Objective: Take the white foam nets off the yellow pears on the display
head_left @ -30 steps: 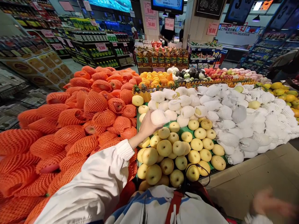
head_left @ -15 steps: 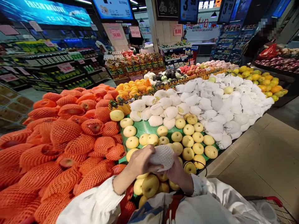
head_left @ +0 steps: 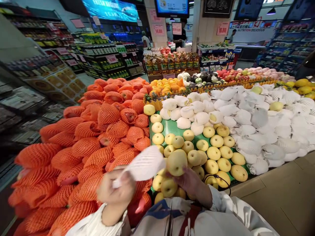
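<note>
My left hand [head_left: 116,186] is closed on one end of a white foam net sleeve [head_left: 145,164], which stretches out to the right and looks blurred. In my right hand [head_left: 193,183] sits a bare yellow pear [head_left: 176,163], fingers around its lower right side. The sleeve's far end comes close to the pear; whether they touch I cannot tell. Under and beyond my hands, loose pears [head_left: 213,153] lie on a green mat [head_left: 169,126]. Orange net-wrapped fruit [head_left: 98,155] is heaped to the left of and under my left hand.
Pears in white foam nets [head_left: 248,144] are piled to the right. A dark thin loop [head_left: 225,179] lies by the pears near the tan ledge [head_left: 278,186]. Oranges [head_left: 167,86] and oil bottles [head_left: 172,64] stand farther back. A person [head_left: 180,34] is in the background.
The foam net has come off the pear and moved left with my left hand. My right hand keeps the pear, now bare. The view has turned left.
</note>
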`<act>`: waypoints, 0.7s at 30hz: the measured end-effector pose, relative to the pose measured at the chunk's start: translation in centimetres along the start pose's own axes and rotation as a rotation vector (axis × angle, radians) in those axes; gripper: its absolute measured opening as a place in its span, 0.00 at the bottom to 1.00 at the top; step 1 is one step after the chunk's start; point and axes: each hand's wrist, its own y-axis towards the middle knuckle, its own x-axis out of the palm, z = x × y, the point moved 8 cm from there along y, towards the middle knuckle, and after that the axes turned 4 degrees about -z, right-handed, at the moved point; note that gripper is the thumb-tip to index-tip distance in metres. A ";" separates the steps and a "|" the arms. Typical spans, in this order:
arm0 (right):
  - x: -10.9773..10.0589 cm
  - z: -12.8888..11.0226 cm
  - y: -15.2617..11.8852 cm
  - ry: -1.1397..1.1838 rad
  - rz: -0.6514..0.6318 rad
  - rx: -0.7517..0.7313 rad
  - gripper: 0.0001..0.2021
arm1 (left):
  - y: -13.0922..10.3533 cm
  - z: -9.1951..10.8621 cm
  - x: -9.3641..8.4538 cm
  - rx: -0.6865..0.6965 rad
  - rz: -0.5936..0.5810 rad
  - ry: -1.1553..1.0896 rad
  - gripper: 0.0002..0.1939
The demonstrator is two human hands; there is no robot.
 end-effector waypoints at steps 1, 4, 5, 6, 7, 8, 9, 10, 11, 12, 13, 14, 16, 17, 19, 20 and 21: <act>-0.2 -1.0 0.4 -0.047 0.028 -0.017 0.27 | -0.1 -1.7 -1.9 -0.087 0.103 0.062 0.13; -0.4 -6.6 1.9 -0.267 0.101 -0.132 0.27 | -0.7 -7.2 -6.1 -0.408 0.129 0.222 0.17; -0.1 -8.9 2.6 -0.355 0.114 -0.174 0.27 | -1.1 -9.0 -6.9 -0.524 0.054 0.277 0.17; 0.2 -11.3 3.4 -0.448 0.120 -0.211 0.27 | -1.7 -10.5 -7.8 -0.630 0.003 0.336 0.17; 0.8 -13.4 4.4 -0.536 0.110 -0.241 0.29 | -2.3 -11.8 -8.8 -0.721 -0.027 0.398 0.16; 1.3 -15.3 5.5 -0.624 0.109 -0.255 0.30 | -2.9 -12.8 -9.8 -0.792 -0.028 0.461 0.17; 1.7 -16.8 6.8 -0.724 0.111 -0.244 0.32 | -3.4 -13.5 -10.6 -0.839 -0.010 0.520 0.20; 1.8 -18.0 8.2 -0.833 0.142 -0.222 0.34 | -3.8 -14.0 -11.2 -0.864 0.008 0.572 0.24; 1.7 -19.0 9.6 -0.965 0.205 -0.192 0.36 | -4.2 -14.6 -11.4 -0.871 0.013 0.614 0.28; 1.6 -19.8 10.9 -1.130 0.281 -0.169 0.38 | -4.4 -15.1 -11.2 -0.861 -0.007 0.651 0.30; 1.6 -20.5 12.2 -1.318 0.344 -0.162 0.39 | -4.6 -15.8 -10.5 -0.835 -0.062 0.679 0.30; 2.0 -20.9 13.6 -1.528 0.374 -0.170 0.39 | -4.7 -16.4 -9.5 -0.787 -0.148 0.700 0.29; 3.4 -20.5 16.1 -1.959 0.322 -0.196 0.38 | -5.1 -17.5 -6.7 -0.650 -0.395 0.731 0.26; 3.9 -19.7 17.3 -2.140 0.254 -0.187 0.37 | -5.6 -17.8 -5.3 -0.580 -0.523 0.744 0.26; 4.1 -18.3 19.1 -2.372 0.153 -0.109 0.40 | -6.6 -18.2 -3.3 -0.498 -0.710 0.768 0.27; 3.9 -17.8 19.8 -2.426 0.130 -0.060 0.43 | -7.0 -18.2 -2.9 -0.492 -0.755 0.779 0.28; 3.6 -17.5 20.4 -2.447 0.111 -0.020 0.46 | -7.2 -18.2 -2.7 -0.497 -0.769 0.784 0.28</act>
